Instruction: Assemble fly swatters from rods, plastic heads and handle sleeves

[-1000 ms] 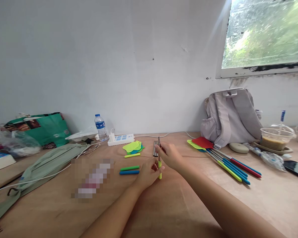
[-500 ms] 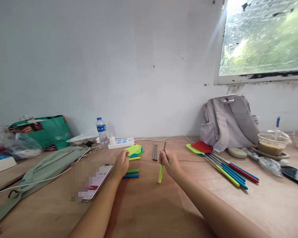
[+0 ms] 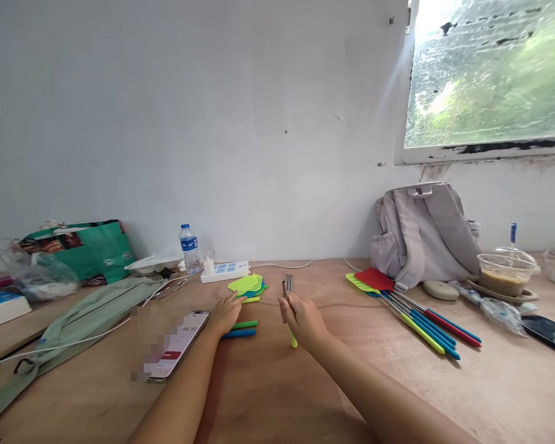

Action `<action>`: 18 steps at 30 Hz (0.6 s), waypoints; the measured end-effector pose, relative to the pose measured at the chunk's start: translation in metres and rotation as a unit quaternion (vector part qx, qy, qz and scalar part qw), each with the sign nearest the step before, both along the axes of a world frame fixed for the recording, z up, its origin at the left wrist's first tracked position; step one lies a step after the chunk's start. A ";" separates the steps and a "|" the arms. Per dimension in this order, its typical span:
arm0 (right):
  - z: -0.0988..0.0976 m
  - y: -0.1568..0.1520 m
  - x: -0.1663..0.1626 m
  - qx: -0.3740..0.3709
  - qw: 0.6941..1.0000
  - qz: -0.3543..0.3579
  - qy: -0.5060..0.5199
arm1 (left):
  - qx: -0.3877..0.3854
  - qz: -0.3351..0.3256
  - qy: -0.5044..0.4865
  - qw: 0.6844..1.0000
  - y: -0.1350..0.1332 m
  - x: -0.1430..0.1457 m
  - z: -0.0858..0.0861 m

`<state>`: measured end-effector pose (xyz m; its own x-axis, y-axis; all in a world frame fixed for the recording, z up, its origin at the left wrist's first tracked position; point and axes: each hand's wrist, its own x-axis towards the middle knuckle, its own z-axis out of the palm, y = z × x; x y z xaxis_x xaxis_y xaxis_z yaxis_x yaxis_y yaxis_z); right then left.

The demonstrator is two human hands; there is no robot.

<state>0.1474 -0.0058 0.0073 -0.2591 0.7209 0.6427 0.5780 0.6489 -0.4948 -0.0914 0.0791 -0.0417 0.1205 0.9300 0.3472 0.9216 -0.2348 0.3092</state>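
My right hand [image 3: 304, 317] is closed around a yellow-green fly swatter handle [image 3: 293, 339], whose lower end sticks out below the fist. A short metal end shows above my thumb. Just behind that hand lie several bare metal rods [image 3: 290, 282]. My left hand [image 3: 226, 314] has its fingers stretched out at the near edge of a small pile of fly swatter heads [image 3: 245, 285], yellow-green over blue-green. Beside its fingers are a yellow-green handle [image 3: 251, 300], a green handle [image 3: 247, 324] and a blue handle [image 3: 240, 333], each partly hidden by the hand.
Several fly swatters [image 3: 420, 324] with red, yellow-green and blue parts lie at right, before a grey backpack [image 3: 428, 240]. A phone [image 3: 180, 345] lies left of my left forearm. A power strip [image 3: 225, 271] and water bottle [image 3: 189, 248] stand behind. A drink cup [image 3: 506, 271] is far right.
My right hand has moved slightly left with the yellow-green handle, which now reaches in front of the metal rods. My left hand's fingers have uncurled and stretched out by the swatter heads.
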 end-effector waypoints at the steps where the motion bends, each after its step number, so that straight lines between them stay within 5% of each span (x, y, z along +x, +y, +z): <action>1: -0.001 0.000 -0.001 0.002 1.000 -0.010 -0.002 | -0.004 -0.002 0.002 1.000 0.000 0.001 0.001; 11: -0.004 0.008 0.009 -0.029 0.995 -0.060 0.070 | 0.024 0.011 0.001 1.000 -0.019 0.010 0.015; 18: -0.007 0.014 0.015 -0.044 0.991 -0.083 0.091 | 0.046 0.079 0.010 0.996 -0.005 0.016 0.011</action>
